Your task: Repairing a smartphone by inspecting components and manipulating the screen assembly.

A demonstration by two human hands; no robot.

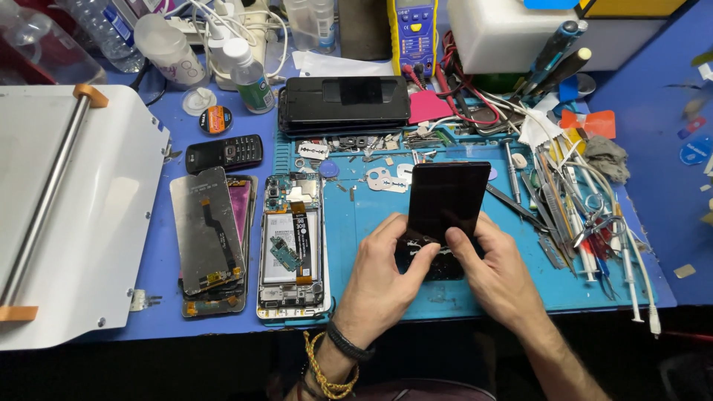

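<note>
The dark screen [448,199] is held tilted up by both hands, left [386,275] and right [494,271], fingers pinched on its bottom edge, so its underside can be reached above the mat [371,215].

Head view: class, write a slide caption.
Left hand and right hand grip a black rectangular phone screen above a blue rubber work mat.

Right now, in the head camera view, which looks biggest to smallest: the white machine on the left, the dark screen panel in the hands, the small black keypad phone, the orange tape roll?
1. White machine, by far.
2. Dark screen panel, though being raised toward the camera may flatter it.
3. Black keypad phone.
4. Orange tape roll.
</note>
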